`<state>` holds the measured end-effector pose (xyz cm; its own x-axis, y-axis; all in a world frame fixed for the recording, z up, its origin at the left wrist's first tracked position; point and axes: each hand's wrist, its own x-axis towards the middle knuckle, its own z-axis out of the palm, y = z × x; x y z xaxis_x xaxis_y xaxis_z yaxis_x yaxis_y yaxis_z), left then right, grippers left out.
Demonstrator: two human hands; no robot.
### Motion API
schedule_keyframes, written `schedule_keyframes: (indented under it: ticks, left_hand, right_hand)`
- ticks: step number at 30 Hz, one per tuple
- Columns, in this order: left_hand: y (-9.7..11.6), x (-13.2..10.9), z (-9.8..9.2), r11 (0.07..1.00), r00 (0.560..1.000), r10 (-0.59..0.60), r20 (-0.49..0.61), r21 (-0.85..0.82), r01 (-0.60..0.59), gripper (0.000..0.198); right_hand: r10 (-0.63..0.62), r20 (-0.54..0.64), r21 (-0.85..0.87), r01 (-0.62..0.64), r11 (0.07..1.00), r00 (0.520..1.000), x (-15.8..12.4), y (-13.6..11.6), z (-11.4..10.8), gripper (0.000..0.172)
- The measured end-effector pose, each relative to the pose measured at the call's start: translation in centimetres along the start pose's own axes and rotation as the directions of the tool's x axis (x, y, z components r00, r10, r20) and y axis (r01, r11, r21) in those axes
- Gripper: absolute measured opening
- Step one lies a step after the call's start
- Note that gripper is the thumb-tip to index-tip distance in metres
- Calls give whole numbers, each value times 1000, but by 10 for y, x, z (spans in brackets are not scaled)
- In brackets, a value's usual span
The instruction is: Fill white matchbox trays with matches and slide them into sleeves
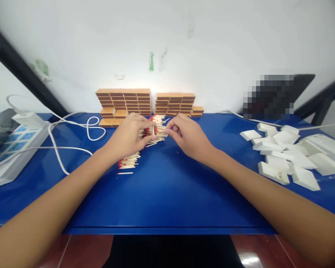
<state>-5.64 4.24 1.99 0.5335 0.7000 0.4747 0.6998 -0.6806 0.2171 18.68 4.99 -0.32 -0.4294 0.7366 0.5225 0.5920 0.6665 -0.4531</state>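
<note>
My left hand (130, 134) is closed, thumb and fingers pinching a small white matchbox tray (153, 130) that is mostly hidden by the fingers. Facing it, my right hand (188, 136) is pinched at the pale ends of some matches (161, 129), their red heads pointing left to the tray. More loose red-headed matches (128, 160) lie in a heap under and in front of my left hand. One single match (125, 173) rests apart, nearer to me.
Stacked matchboxes (124, 102) stand against the wall, with a second stack (175, 103) to their right. White empty trays (284, 149) are piled at the right. A power strip (19, 139) and white cables (56, 145) lie at the left. A dark, partly blurred object (303, 87) leans behind.
</note>
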Motion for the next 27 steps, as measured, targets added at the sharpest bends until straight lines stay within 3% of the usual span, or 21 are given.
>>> schedule_keyframes:
  ticks: [4,10,18,22,27]
  left_hand:
    - [3,1,0,998,1000,13,-23,-63,-15,43]
    - [0,2,-3,1000,999,-30,-40,-5,29,40]
    - [-1,2,-8,991,992,-98,-73,86,104,37]
    - [1,2,-9,990,992,-104,-70,87,110,35]
    - [1,1,-9,991,993,-99,-72,84,105,35]
  right_hand:
    - [-26,-24,10,26,1000,999,0,6,2,8]
    - [-72,-106,45,77,996,992,-2,-2,2,12]
    - [-194,204,20,194,981,960,-9,-8,27,13]
    - [-178,232,11,180,984,956,-8,-8,32,18]
    - [-143,238,62,132,989,961,-6,-9,33,10]
